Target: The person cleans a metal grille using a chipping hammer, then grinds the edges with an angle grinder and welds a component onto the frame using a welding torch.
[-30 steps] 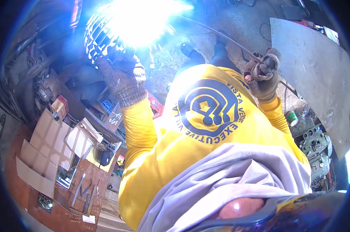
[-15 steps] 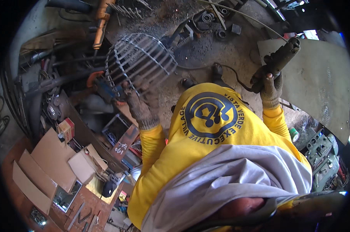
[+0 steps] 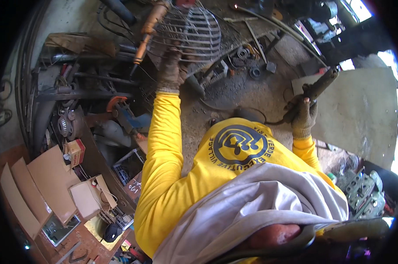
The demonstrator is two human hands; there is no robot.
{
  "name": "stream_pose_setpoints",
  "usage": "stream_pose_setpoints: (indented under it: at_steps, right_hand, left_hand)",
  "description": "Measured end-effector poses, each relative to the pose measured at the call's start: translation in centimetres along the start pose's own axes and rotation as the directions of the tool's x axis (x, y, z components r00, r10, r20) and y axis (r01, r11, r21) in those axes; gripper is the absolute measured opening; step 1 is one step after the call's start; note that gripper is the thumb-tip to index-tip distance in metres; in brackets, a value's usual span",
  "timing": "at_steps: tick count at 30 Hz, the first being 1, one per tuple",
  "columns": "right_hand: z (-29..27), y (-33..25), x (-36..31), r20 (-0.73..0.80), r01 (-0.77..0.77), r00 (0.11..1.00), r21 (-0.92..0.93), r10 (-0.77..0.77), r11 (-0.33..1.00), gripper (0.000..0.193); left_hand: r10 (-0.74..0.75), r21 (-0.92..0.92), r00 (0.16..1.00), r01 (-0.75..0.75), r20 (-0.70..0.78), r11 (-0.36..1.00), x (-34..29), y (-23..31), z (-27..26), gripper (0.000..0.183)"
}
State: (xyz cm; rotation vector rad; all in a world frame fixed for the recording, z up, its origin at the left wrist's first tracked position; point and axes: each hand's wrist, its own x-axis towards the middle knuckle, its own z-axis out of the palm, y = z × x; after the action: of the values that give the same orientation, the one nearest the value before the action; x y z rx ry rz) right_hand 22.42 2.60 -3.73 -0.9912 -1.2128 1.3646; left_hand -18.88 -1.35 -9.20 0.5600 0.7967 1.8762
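A round metal wire basket (image 3: pixel 203 39) is held out at the far side, over the cluttered work surface. My gloved left hand (image 3: pixel 170 72) is closed on its near edge with the arm stretched out; the fingertips are partly lost among the wires. On the right, my gloved right hand (image 3: pixel 305 114) grips a dark welding electrode holder (image 3: pixel 320 86) with a cable trailing from it. From its jaws a long thin welding rod (image 3: pixel 291 33) reaches up and left. A small glow shows at the rod's tip, apart from the basket.
An orange tool (image 3: pixel 148 31) with a dark tip lies beside the basket. Metal rings and scraps (image 3: pixel 251 61) lie beyond the floor's middle. A flat metal sheet (image 3: pixel 352 114) stands at right. Cardboard boxes (image 3: pixel 54 185) and an orange-blue tool (image 3: pixel 128 114) fill the left.
My left hand has carried the basket farther away and slightly right, and my arm is now stretched out. My right hand still grips the holder. The view has shifted a little.
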Motion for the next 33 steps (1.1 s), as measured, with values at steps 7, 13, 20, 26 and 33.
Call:
stream_pose_setpoints:
  at_steps: [7, 13, 20, 26, 33]
  right_hand:
    - [1.4, -0.5, 2.0, -0.077, 0.093, 0.993, 0.07, -0.087, 0.993, 0.048]
    - [3.6, 1.1, 2.9, -0.196, 0.104, 0.975, 0.013, -0.099, 0.995, 0.03]
    - [9.5, 0.5, 1.0, -0.346, 0.175, 0.915, -0.122, -0.208, 0.977, 0.032]
    - [16.0, -0.7, -3.2, -0.557, 0.192, 0.787, -0.189, -0.266, 0.963, 0.032]
    - [22.3, -1.4, -7.8, -0.669, 0.146, 0.69, -0.244, -0.275, 0.959, 0.035]
  left_hand:
    - [-0.289, 0.051, 0.948, 0.298, -0.133, 0.953, -1.2, 0.3, 1.3, 0.035]
    - [-0.477, 0.421, 0.765, 0.639, -0.432, 0.644, -2.5, 6.0, 2.5, 0.038]
    - [-0.391, 0.564, 0.902, 0.23, 0.181, 0.793, 2.8, 19.7, -6.2, 0.025]
    - [0.136, 0.694, 0.972, 0.036, -0.191, 0.719, 22.4, 27.5, -17.8, 0.023]
    - [0.59, 0.99, 0.803, -0.002, -0.083, 0.142, 42.8, 29.2, -23.2, 0.051]
